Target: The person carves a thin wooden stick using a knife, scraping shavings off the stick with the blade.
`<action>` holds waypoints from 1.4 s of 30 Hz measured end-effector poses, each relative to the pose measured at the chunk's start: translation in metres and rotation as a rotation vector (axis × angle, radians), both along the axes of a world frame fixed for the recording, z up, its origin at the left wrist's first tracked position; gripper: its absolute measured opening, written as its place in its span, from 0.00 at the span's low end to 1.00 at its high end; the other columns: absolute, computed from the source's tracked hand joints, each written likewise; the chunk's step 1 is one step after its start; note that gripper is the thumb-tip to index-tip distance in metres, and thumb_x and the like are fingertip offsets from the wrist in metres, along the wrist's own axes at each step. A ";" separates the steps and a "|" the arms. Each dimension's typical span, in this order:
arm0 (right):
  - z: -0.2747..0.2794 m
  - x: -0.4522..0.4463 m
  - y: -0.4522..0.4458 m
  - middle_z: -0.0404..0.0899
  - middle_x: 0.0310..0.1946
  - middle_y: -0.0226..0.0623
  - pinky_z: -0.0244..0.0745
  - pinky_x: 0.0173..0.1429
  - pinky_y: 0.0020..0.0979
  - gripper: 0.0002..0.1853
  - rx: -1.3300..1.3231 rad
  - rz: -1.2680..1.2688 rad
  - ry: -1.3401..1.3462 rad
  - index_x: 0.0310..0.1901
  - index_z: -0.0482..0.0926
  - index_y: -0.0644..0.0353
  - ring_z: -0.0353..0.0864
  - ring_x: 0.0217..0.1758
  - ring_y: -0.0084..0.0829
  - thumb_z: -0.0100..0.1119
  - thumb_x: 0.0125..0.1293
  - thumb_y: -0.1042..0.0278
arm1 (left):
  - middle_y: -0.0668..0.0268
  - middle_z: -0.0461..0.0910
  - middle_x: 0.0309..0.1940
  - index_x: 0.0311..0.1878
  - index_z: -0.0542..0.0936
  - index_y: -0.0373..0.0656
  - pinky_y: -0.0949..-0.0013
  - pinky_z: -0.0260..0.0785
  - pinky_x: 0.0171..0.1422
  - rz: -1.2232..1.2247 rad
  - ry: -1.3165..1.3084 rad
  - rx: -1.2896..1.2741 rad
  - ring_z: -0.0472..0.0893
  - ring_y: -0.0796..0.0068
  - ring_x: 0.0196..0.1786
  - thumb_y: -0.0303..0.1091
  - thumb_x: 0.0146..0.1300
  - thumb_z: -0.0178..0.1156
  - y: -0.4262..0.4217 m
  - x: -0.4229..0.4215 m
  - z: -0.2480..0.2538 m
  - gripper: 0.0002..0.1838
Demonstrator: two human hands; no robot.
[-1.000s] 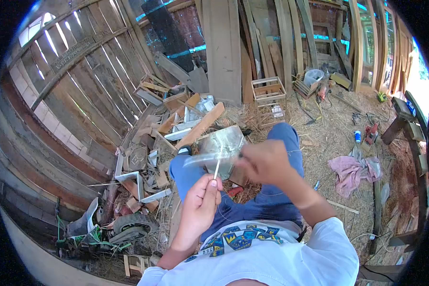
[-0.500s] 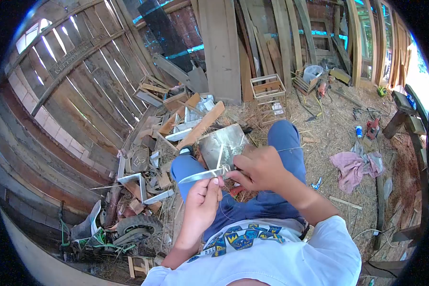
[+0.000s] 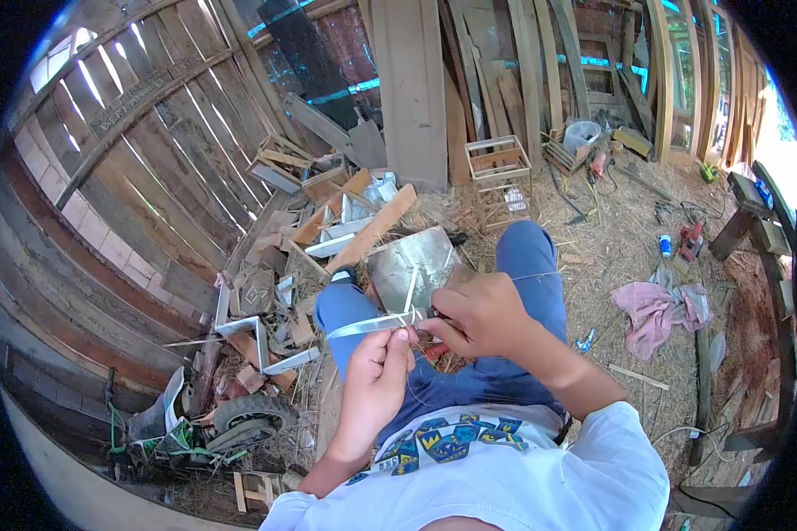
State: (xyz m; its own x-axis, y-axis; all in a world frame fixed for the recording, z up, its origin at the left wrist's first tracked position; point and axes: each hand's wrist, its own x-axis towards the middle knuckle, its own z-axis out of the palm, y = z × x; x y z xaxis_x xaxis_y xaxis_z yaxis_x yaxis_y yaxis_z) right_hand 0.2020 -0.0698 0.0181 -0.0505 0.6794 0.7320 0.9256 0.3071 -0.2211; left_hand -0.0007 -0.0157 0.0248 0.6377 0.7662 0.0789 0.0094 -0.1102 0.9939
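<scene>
My left hand (image 3: 376, 376) pinches a flat, pale, blade-shaped strip (image 3: 356, 327) from below, near its right end. A thin light stick (image 3: 412, 288) crosses the strip there, pointing away from me. Thin string (image 3: 413, 315) is wound around the crossing. Close against it, my right hand (image 3: 487, 314) is closed, thumb and fingers pinching the string; one length runs right over my knee and another loops below. Something red (image 3: 436, 351) lies in my lap, partly hidden. Beyond the hands is a square, stained metal-looking sheet (image 3: 434, 252).
Wood offcuts (image 3: 376, 232) are heaped ahead left, above a small wheel (image 3: 255, 416). A wooden frame stand (image 3: 499, 173) is ahead. To the right are a pink cloth (image 3: 644, 310), a blue can (image 3: 665, 245) and a red power tool (image 3: 692, 239). Planks lean against the back wall.
The strip has turned slightly, showing a broader, flatter face. Both hands stay nearly in place at the crossing.
</scene>
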 end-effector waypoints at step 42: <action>-0.018 0.021 0.015 0.72 0.18 0.44 0.67 0.25 0.43 0.19 0.044 -0.073 0.123 0.24 0.74 0.57 0.77 0.20 0.47 0.68 0.65 0.55 | 0.77 0.69 0.25 0.47 0.78 0.40 0.79 0.57 0.32 -0.018 0.008 -0.030 0.66 0.90 0.28 0.30 0.82 0.51 0.001 -0.005 0.005 0.08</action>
State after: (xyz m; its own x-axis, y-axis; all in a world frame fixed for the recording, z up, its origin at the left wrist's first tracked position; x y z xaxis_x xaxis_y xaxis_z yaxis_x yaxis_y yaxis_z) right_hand 0.2225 -0.0546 0.0004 0.0902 0.6448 0.7590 0.9125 0.2517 -0.3223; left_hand -0.0057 -0.0144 0.0301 0.6521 0.7565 0.0508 0.0153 -0.0801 0.9967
